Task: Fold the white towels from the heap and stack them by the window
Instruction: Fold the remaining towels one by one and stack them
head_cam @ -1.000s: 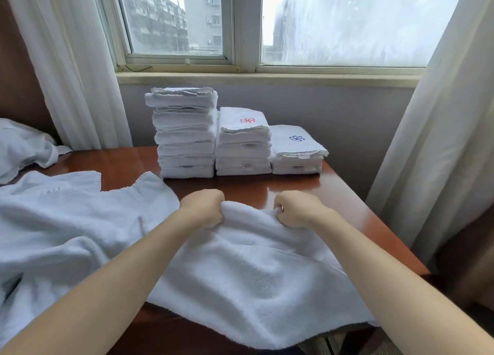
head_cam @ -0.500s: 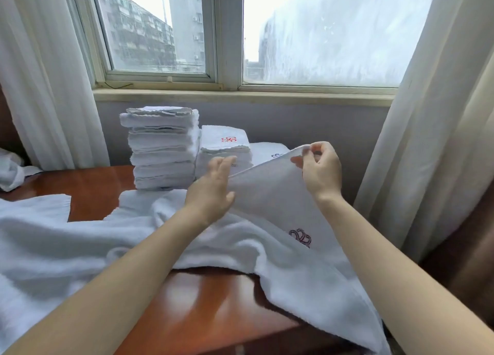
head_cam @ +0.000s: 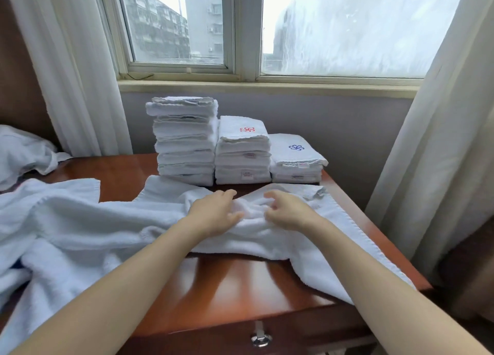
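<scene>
A white towel (head_cam: 336, 229) lies bunched across the wooden table (head_cam: 240, 290), its right end hanging over the front edge. My left hand (head_cam: 213, 214) rests on its crumpled middle with fingers mostly straight. My right hand (head_cam: 290, 210) lies beside it on the same folds, fingers loosely curled; no firm grip shows. Behind the hands, under the window, stand three stacks of folded towels: a tall one (head_cam: 184, 141), a middle one (head_cam: 242, 151) with a red logo, and a low one (head_cam: 295, 157) with a blue logo. The heap of unfolded towels (head_cam: 53, 221) spreads over the table's left side.
Another crumpled white towel (head_cam: 21, 151) lies at the far left edge. White curtains hang at the left (head_cam: 66, 74) and at the right (head_cam: 441, 141) of the window. A metal drawer handle (head_cam: 260, 338) sits in the table's front below my arms.
Both hands held a towel corner up in front of the stacks half a second ago. The towel now lies down on the table and both hands rest low on its bunched middle.
</scene>
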Demonstrator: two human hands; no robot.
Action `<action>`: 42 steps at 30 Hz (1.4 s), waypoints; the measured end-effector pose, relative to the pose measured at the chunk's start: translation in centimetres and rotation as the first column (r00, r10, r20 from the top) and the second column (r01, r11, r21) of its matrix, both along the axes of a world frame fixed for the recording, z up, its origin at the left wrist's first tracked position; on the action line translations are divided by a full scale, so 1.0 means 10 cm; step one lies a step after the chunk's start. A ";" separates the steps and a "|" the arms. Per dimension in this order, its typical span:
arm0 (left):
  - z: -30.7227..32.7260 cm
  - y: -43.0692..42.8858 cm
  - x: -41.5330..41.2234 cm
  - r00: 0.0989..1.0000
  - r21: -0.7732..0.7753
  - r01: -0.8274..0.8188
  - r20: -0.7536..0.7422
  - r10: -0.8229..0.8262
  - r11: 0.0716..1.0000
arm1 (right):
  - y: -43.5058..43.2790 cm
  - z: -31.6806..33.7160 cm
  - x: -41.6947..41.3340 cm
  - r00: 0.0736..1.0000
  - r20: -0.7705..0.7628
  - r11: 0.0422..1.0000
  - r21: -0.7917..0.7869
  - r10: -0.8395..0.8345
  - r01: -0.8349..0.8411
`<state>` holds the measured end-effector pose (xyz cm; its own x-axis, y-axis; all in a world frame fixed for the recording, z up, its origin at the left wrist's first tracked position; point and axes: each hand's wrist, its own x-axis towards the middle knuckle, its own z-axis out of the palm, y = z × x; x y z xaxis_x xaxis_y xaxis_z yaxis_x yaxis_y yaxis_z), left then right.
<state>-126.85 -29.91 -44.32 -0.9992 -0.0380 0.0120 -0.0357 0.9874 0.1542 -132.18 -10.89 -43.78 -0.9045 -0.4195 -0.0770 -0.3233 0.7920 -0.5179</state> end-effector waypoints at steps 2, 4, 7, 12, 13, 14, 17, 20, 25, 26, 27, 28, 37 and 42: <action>-0.01 -0.14 0.11 0.999 -0.021 -0.025 0.026 0.026 0.999 | -0.08 -0.04 0.07 1.000 -0.015 0.994 0.104 0.028 -0.026; -0.02 -0.25 0.22 1.000 -0.063 -0.022 -0.018 0.021 0.998 | -0.14 -0.02 0.15 0.993 -0.120 0.994 0.106 0.018 -0.005; 0.01 -0.34 0.35 0.990 -0.081 -0.015 -0.139 0.003 0.997 | -0.23 0.08 0.26 0.951 -0.310 0.998 -0.068 -0.015 -0.006; 0.07 -0.48 0.51 0.983 0.017 -0.005 -0.182 0.008 1.000 | -0.26 0.31 0.53 0.953 -0.110 0.907 -0.292 0.284 -0.304; 0.09 -0.50 0.54 0.984 0.034 0.006 -0.179 0.000 0.999 | -0.26 0.32 0.59 0.917 0.047 0.888 -0.275 0.395 -0.368; 0.11 -0.52 0.57 0.984 0.044 0.036 -0.178 -0.027 0.998 | -0.26 0.32 0.64 0.868 0.187 0.880 -0.224 0.461 -0.419; 0.16 -0.54 0.64 0.970 0.005 0.182 -0.167 -0.179 0.983 | -0.26 0.31 0.73 0.762 0.380 0.850 -0.171 0.524 -0.499; 0.22 -0.48 0.68 0.956 -0.164 0.262 -0.092 -0.279 0.951 | -0.27 0.35 0.71 0.783 0.377 0.858 -0.353 0.495 -0.372; 0.44 -0.39 0.68 1.000 -0.157 0.006 0.016 -0.003 0.988 | -0.42 0.24 0.56 0.968 0.068 0.948 -0.229 0.242 -0.221; 0.48 -0.37 0.66 0.995 -0.166 -0.049 0.080 0.062 0.985 | -0.46 0.21 0.54 0.971 0.037 0.959 -0.171 0.237 -0.228; 0.50 -0.36 0.65 0.982 -0.193 -0.085 0.151 0.115 0.978 | -0.49 0.18 0.51 0.970 0.001 0.965 -0.099 0.245 -0.243; 0.51 -0.35 0.64 0.964 -0.242 -0.096 0.219 0.151 0.966 | -0.52 0.14 0.47 0.965 -0.035 0.966 -0.014 0.258 -0.259; 0.43 -0.28 0.47 0.896 -0.308 0.040 0.433 0.103 0.950 | -0.46 -0.08 0.16 0.980 -0.099 0.933 0.335 0.175 -0.133; 0.39 -0.26 0.35 0.853 -0.161 -0.094 0.496 0.163 0.982 | -0.25 -0.09 -0.01 0.990 -0.129 0.937 0.348 0.063 -0.014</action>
